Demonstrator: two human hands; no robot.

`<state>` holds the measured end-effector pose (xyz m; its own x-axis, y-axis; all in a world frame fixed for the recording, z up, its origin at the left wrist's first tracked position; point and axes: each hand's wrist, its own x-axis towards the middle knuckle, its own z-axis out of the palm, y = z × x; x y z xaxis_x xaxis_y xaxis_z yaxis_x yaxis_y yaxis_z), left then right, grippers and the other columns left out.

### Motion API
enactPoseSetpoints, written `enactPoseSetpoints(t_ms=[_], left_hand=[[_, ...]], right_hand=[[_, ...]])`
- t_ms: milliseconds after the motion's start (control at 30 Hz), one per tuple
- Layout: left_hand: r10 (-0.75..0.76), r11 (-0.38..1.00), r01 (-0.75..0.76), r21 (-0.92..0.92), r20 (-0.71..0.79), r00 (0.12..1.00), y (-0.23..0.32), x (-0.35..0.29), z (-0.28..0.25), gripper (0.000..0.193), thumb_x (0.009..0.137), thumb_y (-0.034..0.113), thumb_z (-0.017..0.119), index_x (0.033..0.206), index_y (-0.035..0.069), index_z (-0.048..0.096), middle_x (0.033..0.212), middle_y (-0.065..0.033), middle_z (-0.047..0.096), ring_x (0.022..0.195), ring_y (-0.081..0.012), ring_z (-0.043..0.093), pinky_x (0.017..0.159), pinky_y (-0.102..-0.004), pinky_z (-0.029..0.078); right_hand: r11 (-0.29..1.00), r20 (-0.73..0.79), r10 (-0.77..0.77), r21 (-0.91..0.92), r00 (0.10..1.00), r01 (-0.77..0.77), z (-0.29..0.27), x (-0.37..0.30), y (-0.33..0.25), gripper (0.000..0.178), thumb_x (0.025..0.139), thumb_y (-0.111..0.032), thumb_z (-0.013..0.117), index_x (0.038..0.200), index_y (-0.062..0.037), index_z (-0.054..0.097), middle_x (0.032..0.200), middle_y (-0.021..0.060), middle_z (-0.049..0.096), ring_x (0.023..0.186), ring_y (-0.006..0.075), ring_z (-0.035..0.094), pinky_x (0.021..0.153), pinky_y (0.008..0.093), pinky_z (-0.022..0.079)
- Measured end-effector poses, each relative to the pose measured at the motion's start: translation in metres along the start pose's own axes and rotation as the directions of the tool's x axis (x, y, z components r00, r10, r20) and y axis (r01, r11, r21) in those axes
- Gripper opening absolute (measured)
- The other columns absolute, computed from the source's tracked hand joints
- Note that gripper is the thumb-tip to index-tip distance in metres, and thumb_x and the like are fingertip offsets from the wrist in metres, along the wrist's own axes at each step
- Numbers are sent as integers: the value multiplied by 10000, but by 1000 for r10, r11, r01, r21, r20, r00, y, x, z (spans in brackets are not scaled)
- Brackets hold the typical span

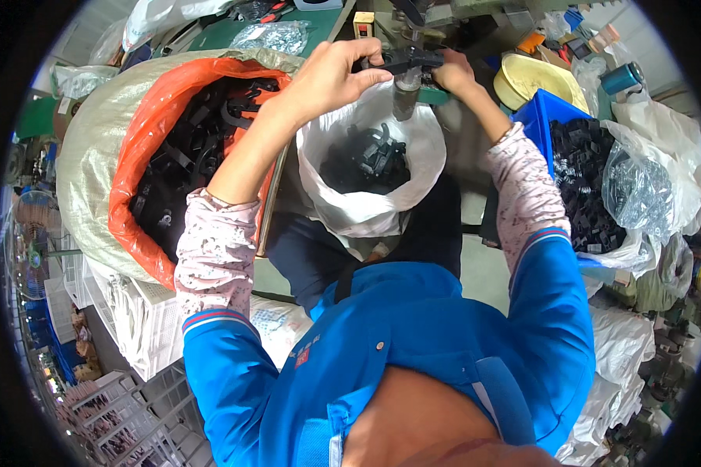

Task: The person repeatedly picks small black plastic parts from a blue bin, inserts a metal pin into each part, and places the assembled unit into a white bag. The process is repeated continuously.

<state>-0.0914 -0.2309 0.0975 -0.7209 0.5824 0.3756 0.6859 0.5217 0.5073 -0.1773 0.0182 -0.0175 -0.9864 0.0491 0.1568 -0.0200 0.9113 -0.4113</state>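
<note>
Both my hands are raised at the top middle, at a metal post (406, 97). Thumb and fingers of my left hand (333, 74) pinch one end of a dark, elongated plastic part (414, 58), which lies across the top of the post. At the part's other end, my right hand (453, 75) is closed on it, its fingertips partly hidden. Below them stands a container lined with a white bag (316, 175), holding several black plastic pieces (378, 152). It sits between my knees.
To the left, a large sack with an orange liner (122, 191) holds many curved black parts (183, 159). On the right, a blue bin (534, 124) contains small black pieces (580, 167) beside clear bags. Behind it sits a yellow basin (514, 89). A small box (364, 25) stands near the post.
</note>
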Motion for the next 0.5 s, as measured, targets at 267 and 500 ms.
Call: enactPoseSetpoints(t_ms=[267, 500], left_hand=[[6, 1000, -5, 15, -78, 997, -1, -7, 5, 246, 810, 212, 712, 865, 15, 576, 692, -95, 590, 580, -168, 526, 557, -302, 432], [156, 988, -142, 64, -354, 922, 5, -20, 37, 207, 797, 187, 701, 870, 31, 586, 797, -143, 624, 683, -325, 618, 578, -361, 479]], right_hand=[[994, -79, 8, -106, 997, -16, 34, 7, 9, 543, 672, -208, 694, 1191, -145, 547, 1061, 151, 635, 1002, 343, 600, 830, 422, 494], [999, -188, 44, 35, 981, -38, 27, 3, 20, 291, 722, -200, 594, 1006, -139, 606, 995, 153, 654, 952, 365, 612, 799, 452, 498]])
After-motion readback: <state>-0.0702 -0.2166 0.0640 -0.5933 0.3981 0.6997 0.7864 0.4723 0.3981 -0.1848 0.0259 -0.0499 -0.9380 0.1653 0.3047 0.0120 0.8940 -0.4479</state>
